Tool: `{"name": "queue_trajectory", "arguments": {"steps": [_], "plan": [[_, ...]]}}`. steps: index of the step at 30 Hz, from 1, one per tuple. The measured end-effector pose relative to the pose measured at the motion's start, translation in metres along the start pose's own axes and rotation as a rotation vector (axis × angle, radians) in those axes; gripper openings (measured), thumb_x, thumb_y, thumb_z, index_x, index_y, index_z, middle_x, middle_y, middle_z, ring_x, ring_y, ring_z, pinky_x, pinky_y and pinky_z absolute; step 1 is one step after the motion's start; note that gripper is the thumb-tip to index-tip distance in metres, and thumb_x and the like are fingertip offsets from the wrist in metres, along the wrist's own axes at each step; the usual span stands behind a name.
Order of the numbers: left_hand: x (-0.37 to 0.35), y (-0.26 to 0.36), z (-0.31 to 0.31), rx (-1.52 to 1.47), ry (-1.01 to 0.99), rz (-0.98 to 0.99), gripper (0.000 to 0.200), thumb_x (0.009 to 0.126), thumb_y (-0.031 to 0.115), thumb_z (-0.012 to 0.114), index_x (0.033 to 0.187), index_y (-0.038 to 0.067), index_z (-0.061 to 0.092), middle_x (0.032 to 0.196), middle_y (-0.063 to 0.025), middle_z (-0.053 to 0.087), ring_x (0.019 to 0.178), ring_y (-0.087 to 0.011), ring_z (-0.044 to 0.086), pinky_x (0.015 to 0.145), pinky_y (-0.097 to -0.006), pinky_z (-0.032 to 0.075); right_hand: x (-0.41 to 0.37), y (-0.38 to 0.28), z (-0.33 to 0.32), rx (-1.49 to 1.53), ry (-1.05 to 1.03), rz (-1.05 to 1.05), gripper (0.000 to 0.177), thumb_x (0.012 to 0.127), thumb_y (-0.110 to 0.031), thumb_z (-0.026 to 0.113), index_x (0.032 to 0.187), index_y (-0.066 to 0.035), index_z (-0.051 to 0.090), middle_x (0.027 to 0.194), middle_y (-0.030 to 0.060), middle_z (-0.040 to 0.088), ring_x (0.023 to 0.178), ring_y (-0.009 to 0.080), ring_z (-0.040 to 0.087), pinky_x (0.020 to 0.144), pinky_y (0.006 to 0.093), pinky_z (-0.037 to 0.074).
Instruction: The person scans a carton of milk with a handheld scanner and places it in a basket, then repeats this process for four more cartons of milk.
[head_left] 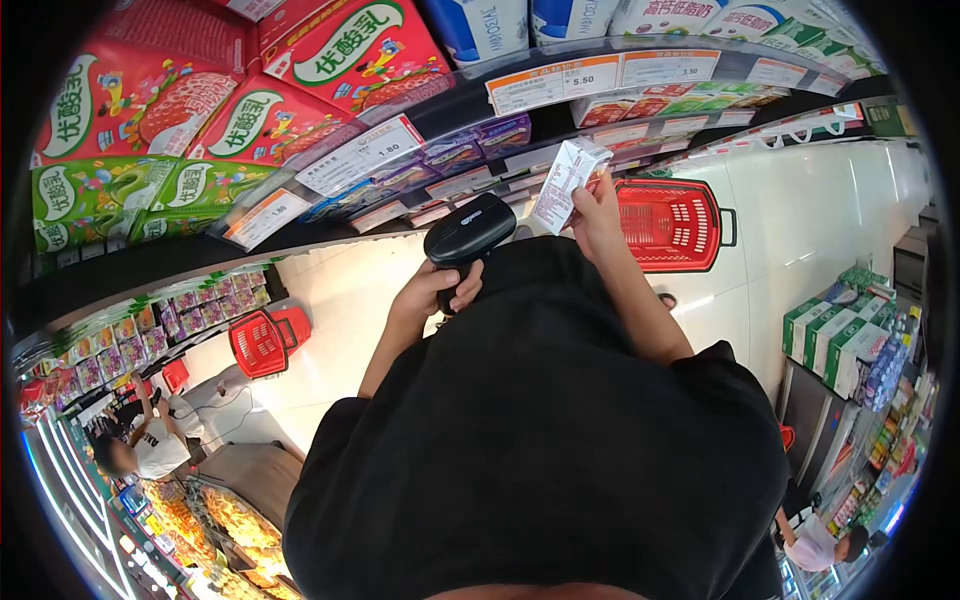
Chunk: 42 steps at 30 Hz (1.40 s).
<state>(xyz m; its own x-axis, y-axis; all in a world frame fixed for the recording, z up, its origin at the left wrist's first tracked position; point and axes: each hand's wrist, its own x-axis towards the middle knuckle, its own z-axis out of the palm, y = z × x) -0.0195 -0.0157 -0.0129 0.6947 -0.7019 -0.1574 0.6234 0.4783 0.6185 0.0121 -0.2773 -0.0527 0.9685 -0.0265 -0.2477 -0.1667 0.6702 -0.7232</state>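
My left hand (437, 290) is wrapped round the handle of a black barcode scanner (468, 230), whose rounded head points up and to the right. In my right hand (598, 212) is a small drink carton (566, 187), white with printed text on the side turned to me and a red patch near my fingers. The carton is tilted, and its lower end lies a short way right of the scanner, apart from it. My fingers cover part of its right side.
Shelves of milk cartons (350, 55) with price tags (570, 82) curve across the front. A red shopping basket (665, 225) stands on the floor at right, another red basket (262, 343) at left. Green and white boxes (835, 335) are stacked far right. Other people (160, 445) are at both sides.
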Motion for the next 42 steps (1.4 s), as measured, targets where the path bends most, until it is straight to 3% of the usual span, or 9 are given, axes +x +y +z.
{"name": "queue_trajectory", "arguments": {"steps": [5,8,12,15,19,23,28,32,42], "plan": [[0.000,0.001,0.004,0.062,-0.007,-0.010,0.061,0.084,0.035,0.069,0.131,0.003,0.047,0.064,-0.0027,0.044,0.046,-0.0100,0.042,0.043,-0.0229,0.034,0.012,0.001,-0.008,0.230,0.021,0.109,0.039,0.095,-0.025,0.056,0.130,-0.010,0.047,0.114,0.0095,0.061,0.104,0.0247,0.063,0.090,0.0460,0.054],[0.000,0.001,0.004,0.079,-0.003,-0.017,0.061,0.084,0.035,0.069,0.130,0.002,0.047,0.063,-0.0026,0.044,0.046,-0.0099,0.043,0.043,-0.0226,0.034,0.012,0.001,-0.019,0.707,-0.501,0.271,0.054,0.097,-0.045,0.044,0.131,-0.003,0.048,0.122,0.0169,0.059,0.109,0.0392,0.061,0.095,0.0556,0.050],[0.000,0.000,-0.007,0.096,-0.046,-0.071,0.063,0.084,0.035,0.069,0.131,0.000,0.046,0.062,-0.0031,0.045,0.045,-0.0102,0.044,0.042,-0.0221,0.034,0.001,-0.029,0.007,0.476,-0.441,0.238,0.067,0.094,-0.048,0.043,0.143,-0.002,0.036,0.136,0.0236,0.048,0.114,0.0532,0.054,0.099,0.0606,0.045],[0.001,0.004,-0.006,0.115,-0.043,-0.055,0.060,0.084,0.034,0.069,0.129,-0.001,0.047,0.061,-0.0034,0.045,0.044,-0.0104,0.044,0.041,-0.0221,0.034,-0.006,-0.033,0.014,0.592,-0.326,0.319,0.070,0.094,-0.048,0.042,0.145,-0.001,0.032,0.140,0.0260,0.043,0.116,0.0527,0.053,0.098,0.0600,0.045],[0.003,0.005,-0.002,0.095,-0.036,-0.066,0.056,0.085,0.033,0.068,0.125,-0.001,0.049,0.060,-0.0036,0.045,0.043,-0.0107,0.043,0.040,-0.0228,0.034,-0.001,-0.025,0.009,0.827,-0.565,0.339,0.072,0.094,-0.049,0.040,0.148,-0.004,0.027,0.146,0.0276,0.035,0.122,0.0501,0.048,0.099,0.0646,0.040],[0.003,-0.001,-0.002,0.044,-0.031,-0.038,0.053,0.084,0.032,0.068,0.121,-0.002,0.051,0.061,-0.0043,0.045,0.043,-0.0110,0.041,0.040,-0.0238,0.034,-0.006,-0.026,0.002,0.774,-0.450,0.394,0.070,0.091,-0.041,0.053,0.148,-0.005,0.029,0.152,0.0263,0.025,0.126,0.0447,0.046,0.099,0.0638,0.041],[0.005,0.003,0.002,0.117,-0.027,-0.034,0.053,0.084,0.033,0.068,0.117,-0.004,0.051,0.061,-0.0046,0.046,0.043,-0.0108,0.042,0.041,-0.0229,0.034,-0.004,-0.029,0.011,0.315,0.094,0.308,0.034,0.091,-0.018,0.059,0.119,0.000,0.053,0.104,0.0121,0.065,0.096,0.0223,0.066,0.087,0.0405,0.054],[0.006,0.007,-0.006,0.117,-0.053,-0.086,0.052,0.084,0.032,0.068,0.117,-0.004,0.051,0.061,-0.0046,0.046,0.044,-0.0106,0.043,0.041,-0.0225,0.035,0.002,-0.023,0.005,0.138,0.233,0.266,0.029,0.088,-0.012,0.065,0.112,0.001,0.054,0.097,0.0086,0.064,0.089,0.0200,0.065,0.081,0.0370,0.055],[0.009,0.014,-0.004,0.307,-0.167,-0.226,0.046,0.083,0.028,0.067,0.112,-0.005,0.054,0.065,-0.0034,0.052,0.048,-0.0095,0.047,0.047,-0.0223,0.037,-0.007,-0.026,0.044,-0.325,0.429,-0.168,0.071,0.077,-0.004,0.076,0.128,0.006,0.028,0.112,0.0166,0.052,0.098,0.0203,0.059,0.081,0.0324,0.052]]}}
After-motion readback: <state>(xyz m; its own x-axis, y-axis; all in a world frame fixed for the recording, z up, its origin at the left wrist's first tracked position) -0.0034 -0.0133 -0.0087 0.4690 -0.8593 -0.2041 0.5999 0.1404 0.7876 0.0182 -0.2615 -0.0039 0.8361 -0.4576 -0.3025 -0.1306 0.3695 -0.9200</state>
